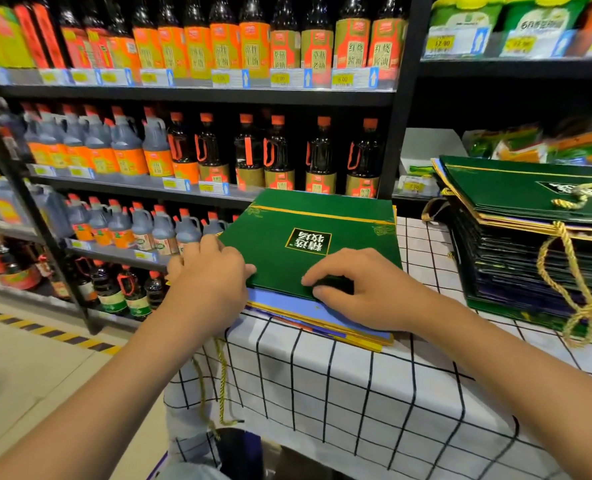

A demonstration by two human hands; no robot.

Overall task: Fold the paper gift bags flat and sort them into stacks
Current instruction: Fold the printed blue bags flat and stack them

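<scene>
— Item one?
— Green gift bag [308,237], flat, topmost on the low stack [322,323] at the checked tablecloth's [322,393] left corner.
— Hands?
— I log the left hand [211,271] pinching its left edge; right hand [353,285], fingers curled, pressing its near edge.
— Item two?
— Tall stack [530,237], far right.
</scene>
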